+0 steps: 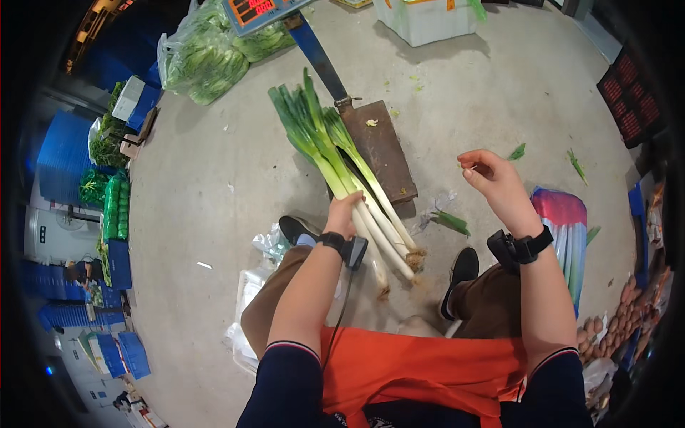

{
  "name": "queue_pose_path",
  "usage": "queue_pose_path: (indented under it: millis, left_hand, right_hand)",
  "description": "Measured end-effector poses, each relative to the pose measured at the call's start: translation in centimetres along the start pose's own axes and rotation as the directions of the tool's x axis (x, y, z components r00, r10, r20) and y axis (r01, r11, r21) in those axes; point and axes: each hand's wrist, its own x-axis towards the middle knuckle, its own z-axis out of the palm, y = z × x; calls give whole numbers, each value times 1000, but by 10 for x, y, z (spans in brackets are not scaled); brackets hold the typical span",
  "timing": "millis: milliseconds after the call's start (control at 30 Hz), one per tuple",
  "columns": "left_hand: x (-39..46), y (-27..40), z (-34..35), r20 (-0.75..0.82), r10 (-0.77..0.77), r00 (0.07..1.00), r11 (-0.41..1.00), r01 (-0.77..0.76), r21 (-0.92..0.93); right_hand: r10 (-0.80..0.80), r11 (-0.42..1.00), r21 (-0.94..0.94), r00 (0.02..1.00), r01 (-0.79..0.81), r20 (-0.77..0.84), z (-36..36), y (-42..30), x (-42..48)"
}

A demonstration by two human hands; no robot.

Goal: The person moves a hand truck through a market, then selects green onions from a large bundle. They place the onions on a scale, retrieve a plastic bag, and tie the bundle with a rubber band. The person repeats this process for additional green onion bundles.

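My left hand (344, 214) grips a few long green onions (369, 219) around their white stalks. Their green tops point up and away, beside and partly over the platform of a scale (374, 144). The roots hang down towards my lap, between my knees. Off to the right, my right hand (492, 176) is raised over the floor with nothing in it, its fingers loosely bent and apart from the thumb. A printed plastic pack of green onions (567, 230) lies beyond my right forearm. Dark straps with small devices are on both wrists.
The scale's post (318, 56) carries a lit display (259, 10). Bagged leafy greens (206, 59) and a white foam box (425, 21) stand ahead. Leaf scraps (450, 222) litter the floor. Potato-like tubers (610, 326) lie right; blue crates (67, 155) and another person (83, 273) are left.
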Motion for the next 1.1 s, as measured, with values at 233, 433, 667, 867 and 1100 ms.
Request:
queue_pose_path:
  millis: [233, 433, 667, 867, 1100]
  left_hand:
    - [73, -48, -2, -157, 58, 986, 997, -48, 66]
    - [92, -65, 3, -278, 433, 858, 776, -198, 598]
    - [69, -60, 25, -319, 476, 819, 284, 201, 938]
    - [61, -51, -4, -174, 457, 872, 301, 32, 953]
    - [48, -55, -22, -139, 425, 895, 352, -21, 936]
  right_hand:
    - [33, 999, -30, 990, -29, 136, 5, -3, 12]
    - [96, 995, -4, 980, -97, 175, 3, -3, 15]
    - [95, 995, 25, 976, -101, 197, 1, -3, 14]
    - [112, 991, 43, 967, -125, 228, 8, -8, 11]
    - [81, 996, 15, 960, -89, 267, 14, -6, 11]
